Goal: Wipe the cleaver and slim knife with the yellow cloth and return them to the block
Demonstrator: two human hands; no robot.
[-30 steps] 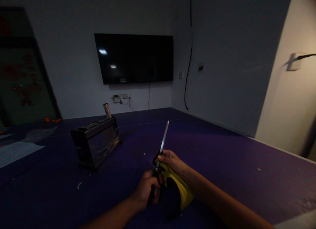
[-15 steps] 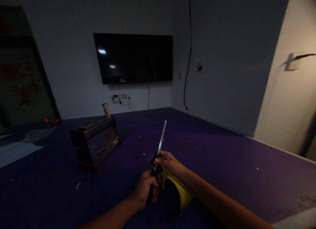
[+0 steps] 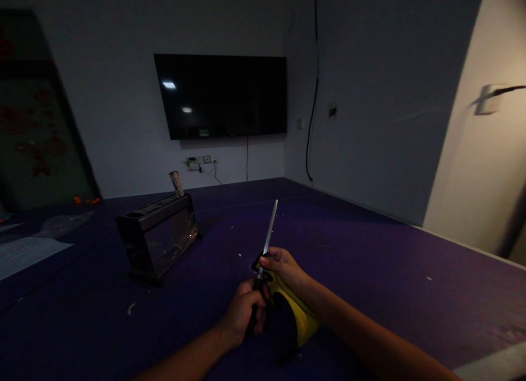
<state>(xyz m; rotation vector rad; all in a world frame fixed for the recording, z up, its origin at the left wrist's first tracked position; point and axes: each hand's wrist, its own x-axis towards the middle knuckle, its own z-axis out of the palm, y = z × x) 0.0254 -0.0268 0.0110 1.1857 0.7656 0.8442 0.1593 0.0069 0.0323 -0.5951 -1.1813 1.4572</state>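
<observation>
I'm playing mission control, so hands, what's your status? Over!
Left hand: gripping black handle, metal rod pointing away. Right hand: holding yellow-and-black piece at rod's base. Black stand off left, apart from both hands.

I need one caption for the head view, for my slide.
Left hand grips a black-handled metal rod; right hand holds a yellow-and-black item near the rod's lower end.

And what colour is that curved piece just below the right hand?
The curved piece below the right hand is yellow; the head view shows it best.
</observation>
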